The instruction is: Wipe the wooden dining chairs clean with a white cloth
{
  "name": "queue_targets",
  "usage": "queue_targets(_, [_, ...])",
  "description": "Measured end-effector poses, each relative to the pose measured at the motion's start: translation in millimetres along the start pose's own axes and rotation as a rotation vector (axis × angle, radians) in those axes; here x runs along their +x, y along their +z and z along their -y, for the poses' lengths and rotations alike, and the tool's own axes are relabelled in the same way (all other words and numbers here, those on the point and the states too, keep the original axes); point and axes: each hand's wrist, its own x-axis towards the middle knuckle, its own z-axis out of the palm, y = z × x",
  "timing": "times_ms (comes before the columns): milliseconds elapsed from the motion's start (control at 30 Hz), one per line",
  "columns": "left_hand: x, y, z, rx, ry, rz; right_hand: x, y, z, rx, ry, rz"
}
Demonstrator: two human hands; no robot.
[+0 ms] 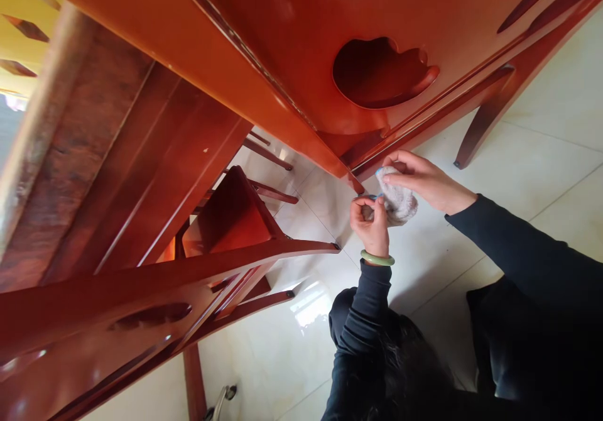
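Observation:
A greyish-white fuzzy cloth (400, 204) with bits of blue along its edge hangs between my two hands. My left hand (374, 229), below a green bangle (377, 259), pinches one edge between thumb and fingers. Higher and to the right, my right hand (419, 179) has its fingers closed on the cloth's upper part. Just beyond my left fingers is the narrow end of a reddish-brown wooden chair's leg (353, 181). That chair has a cut-out opening in its broad panel (292, 44), which fills the top of the view. Whether the cloth touches the leg I cannot tell.
Another reddish wooden chair (264, 251) stands to the left, its legs pointing toward my hands. A wooden table edge (75, 132) runs along the far left. Pale glossy tiles (556, 132) cover the floor. A curved metal piece (223, 399) shows at the bottom.

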Motion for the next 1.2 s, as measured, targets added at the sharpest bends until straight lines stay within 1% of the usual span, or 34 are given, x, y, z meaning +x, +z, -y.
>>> queue_targets(133, [3.8, -0.9, -3.8, 0.007, 0.024, -0.162, 3.9, -3.8, -1.2, -0.03, 0.043, 0.118])
queue_targets(200, [6.9, -4.3, -3.5, 0.014, 0.062, -0.186, 5.1, -6.0, -0.5, -0.02, 0.046, 0.19])
queue_targets(267, [8.8, -6.9, -1.9, 0.041, 0.086, -0.13, 5.1, -6.3, 1.0, 0.011, 0.029, 0.213])
queue_targets(333, [8.5, -7.2, 0.0, 0.072, 0.076, -0.038, 3.9, -3.4, 2.6, 0.025, 0.011, 0.181])
queue_targets(433, [5.5, -3.7, 1.2, 0.072, 0.023, 0.061, 0.9, 5.6, 3.2, -0.069, -0.041, 0.132])
queue_targets(500, [4.2, -0.7, 0.6, 0.043, -0.011, 0.079, -0.2, 10.3, 2.7, -0.151, -0.071, 0.113])
queue_targets(600, [5.3, 1.2, -2.0, -0.032, -0.047, 0.015, 0.3, 7.7, 3.6, -0.184, -0.061, 0.107])
queue_targets(633, [5.9, 1.1, -3.2, -0.062, -0.057, -0.014, 0.8, 4.2, 4.8, -0.197, -0.037, 0.131])
queue_targets(700, [6.4, 0.4, -6.0, -0.136, -0.091, -0.059, 2.1, -4.7, 7.8, -0.244, 0.041, 0.241])
queue_targets(767, [5.9, 0.3, -8.6, -0.212, -0.151, -0.084, 3.0, -11.9, 10.2, -0.266, 0.114, 0.369])
queue_targets(800, [5.6, 1.0, -9.5, -0.242, -0.188, -0.086, 3.3, -13.4, 10.5, -0.237, 0.127, 0.395])
queue_targets(867, [5.8, 3.8, -10.3, -0.267, -0.259, -0.064, 3.0, -11.2, 8.7, -0.105, 0.117, 0.359])
queue_targets(967, [8.4, 10.8, -8.2, -0.269, -0.345, 0.016, 0.6, 2.3, 1.8, 0.154, 0.121, 0.254])
queue_targets(1033, [9.3, 15.1, -5.5, -0.251, -0.359, 0.019, -0.9, 11.9, -3.4, 0.216, 0.115, 0.23])
queue_targets(1100, [7.3, 17.4, -2.8, -0.173, -0.286, -0.01, -0.7, 17.5, -8.1, 0.12, 0.047, 0.185])
queue_targets(1133, [5.1, 17.8, -1.4, -0.115, -0.223, -0.022, 0.2, 18.6, -10.2, 0.016, -0.011, 0.145])
queue_targets(1200, [-0.3, 17.2, 2.0, -0.02, -0.102, -0.046, 3.1, 18.7, -13.3, -0.262, -0.135, 0.05])
